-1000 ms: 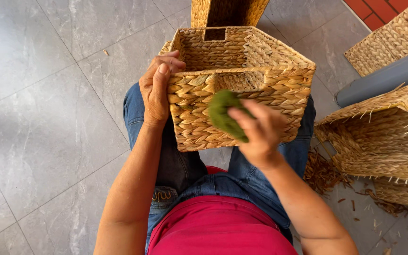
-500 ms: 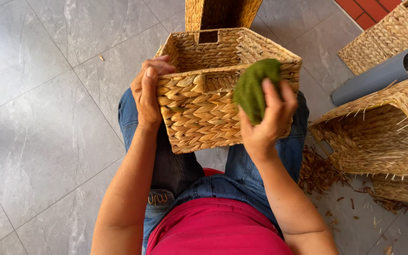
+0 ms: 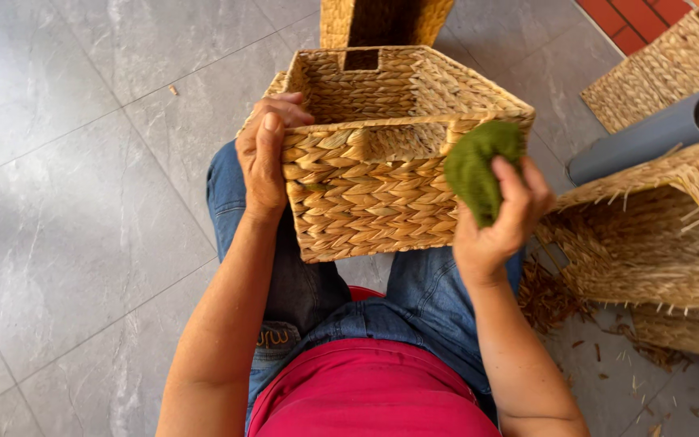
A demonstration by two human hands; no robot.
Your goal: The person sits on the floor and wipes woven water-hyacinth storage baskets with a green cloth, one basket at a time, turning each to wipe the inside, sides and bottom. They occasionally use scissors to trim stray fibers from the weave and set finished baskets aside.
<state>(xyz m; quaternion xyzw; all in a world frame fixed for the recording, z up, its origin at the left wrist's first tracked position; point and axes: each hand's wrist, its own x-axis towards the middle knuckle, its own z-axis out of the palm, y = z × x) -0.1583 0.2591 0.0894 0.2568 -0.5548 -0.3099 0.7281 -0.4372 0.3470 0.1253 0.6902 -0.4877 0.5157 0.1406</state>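
Observation:
A square woven straw basket [image 3: 370, 194] rests on my lap, its open top facing up. My left hand [image 3: 264, 154] grips the basket's left corner, thumb on the outside and fingers over the rim. At the basket's right corner, my right hand [image 3: 499, 222] holds a green cloth [image 3: 476, 166] pressed against the weave near the rim. The front wall has a cut-out handle slot. I wear blue jeans and a red top.
Another woven basket [image 3: 382, 20] stands behind the held one. More baskets [image 3: 661, 69] and an unfinished one [image 3: 649, 235] with loose straw ends sit at the right, with a grey tube [image 3: 649, 137] between them. Straw scraps litter the grey tiled floor [image 3: 66, 186].
My right hand has moved the green cloth from the middle of the basket's front wall up and right to the right corner. The left hand has kept its grip.

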